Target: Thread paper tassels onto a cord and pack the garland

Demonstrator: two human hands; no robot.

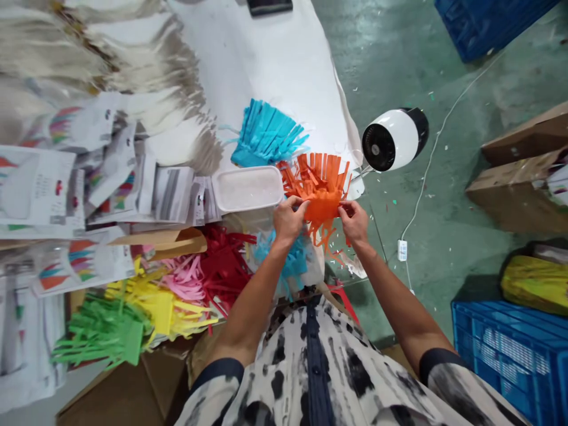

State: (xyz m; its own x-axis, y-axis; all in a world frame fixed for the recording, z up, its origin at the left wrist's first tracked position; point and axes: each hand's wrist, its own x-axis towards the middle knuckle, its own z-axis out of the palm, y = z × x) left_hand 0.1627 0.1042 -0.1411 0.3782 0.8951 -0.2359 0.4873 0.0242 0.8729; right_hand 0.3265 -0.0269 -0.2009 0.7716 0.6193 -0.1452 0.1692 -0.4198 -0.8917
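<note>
An orange paper tassel fringe (323, 204) is stretched between my two hands, its cut strips fanning out on the far side and hanging on the near side. My left hand (289, 220) pinches its left edge between thumb and fingers. At the opposite edge, my right hand (354, 222) pinches it the same way. Just beyond lies a bundle of blue fringe (266, 133) on the white cloth. A white plastic tray (248, 188) stands left of the orange fringe. Below my left wrist, light blue fringe (293, 260) is partly covered by my forearm.
Red (226, 266), yellow (164, 307) and green fringe bundles (102, 331) lie at the left, near printed packages (102, 254). A white fan (394, 140) stands to the right. Blue crates (510, 349), a cardboard box (519, 189) and a cable (426, 177) are on the green floor.
</note>
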